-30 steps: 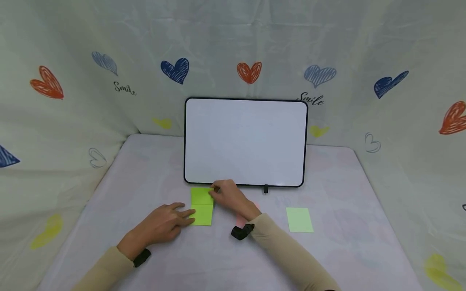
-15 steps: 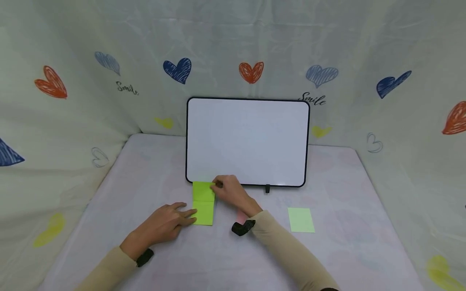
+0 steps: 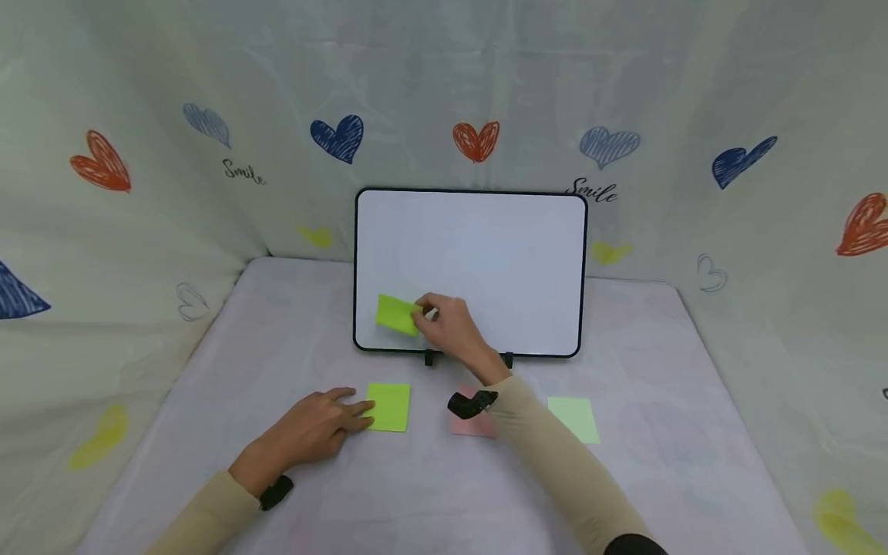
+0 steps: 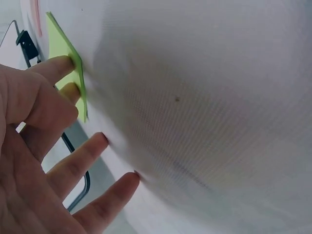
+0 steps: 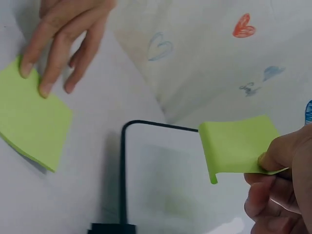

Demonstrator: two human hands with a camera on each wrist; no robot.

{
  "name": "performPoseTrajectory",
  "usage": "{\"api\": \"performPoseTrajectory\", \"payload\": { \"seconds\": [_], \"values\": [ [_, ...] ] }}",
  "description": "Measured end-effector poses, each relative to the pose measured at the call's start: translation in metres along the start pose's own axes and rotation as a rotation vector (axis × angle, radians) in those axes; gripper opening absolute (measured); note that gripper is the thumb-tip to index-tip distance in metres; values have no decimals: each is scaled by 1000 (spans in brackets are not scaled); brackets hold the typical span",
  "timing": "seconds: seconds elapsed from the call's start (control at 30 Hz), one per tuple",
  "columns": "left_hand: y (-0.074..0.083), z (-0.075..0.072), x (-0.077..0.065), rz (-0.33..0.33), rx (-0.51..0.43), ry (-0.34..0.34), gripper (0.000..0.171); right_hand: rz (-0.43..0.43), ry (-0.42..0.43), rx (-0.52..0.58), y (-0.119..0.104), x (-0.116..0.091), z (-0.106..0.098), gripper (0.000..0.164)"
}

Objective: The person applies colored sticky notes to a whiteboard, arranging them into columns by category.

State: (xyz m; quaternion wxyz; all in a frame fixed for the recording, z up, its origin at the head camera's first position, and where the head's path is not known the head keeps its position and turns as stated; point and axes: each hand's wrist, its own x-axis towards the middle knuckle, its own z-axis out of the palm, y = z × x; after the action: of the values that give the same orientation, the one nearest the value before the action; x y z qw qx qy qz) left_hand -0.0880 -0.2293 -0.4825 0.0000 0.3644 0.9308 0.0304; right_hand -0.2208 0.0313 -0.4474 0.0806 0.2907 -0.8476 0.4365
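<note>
A single yellow-green sticky note (image 5: 239,141) is pinched by its edge between the thumb and fingers of my right hand (image 3: 451,327). One end of that note curls over, and it hovers in front of the lower left of the whiteboard (image 3: 479,254). On the table, a pad of yellow-green sticky notes (image 3: 390,408) lies under the fingertips of my left hand (image 3: 305,428), whose fingers are spread and press on its left edge. In the left wrist view two fingers touch the pad (image 4: 61,41), while the other two rest on the cloth.
A pink sticky pad (image 3: 473,424) lies partly beneath my right wrist. Farther right sits a pale green sticky pad (image 3: 573,420). Black clips (image 3: 508,359) stand at the whiteboard's bottom edge. A curtain (image 3: 416,69) printed with hearts hangs behind the table (image 3: 298,308).
The top note has come off the yellow-green pad. My right hand has carried it up and forward to the whiteboard. My left hand has stayed on the pad.
</note>
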Motion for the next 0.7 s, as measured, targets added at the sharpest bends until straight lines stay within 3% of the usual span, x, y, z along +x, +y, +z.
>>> {"api": "performPoseTrajectory", "payload": {
  "seconds": [0.23, 0.7],
  "values": [
    [1, -3, -2, -18, -55, -32, 36, -68, -30, -96, -5, 19, -37, 14],
    [-1, 4, -4, 5, -72, 52, 26, -103, 8, -173, -18, 48, -67, 10]
  ]
}}
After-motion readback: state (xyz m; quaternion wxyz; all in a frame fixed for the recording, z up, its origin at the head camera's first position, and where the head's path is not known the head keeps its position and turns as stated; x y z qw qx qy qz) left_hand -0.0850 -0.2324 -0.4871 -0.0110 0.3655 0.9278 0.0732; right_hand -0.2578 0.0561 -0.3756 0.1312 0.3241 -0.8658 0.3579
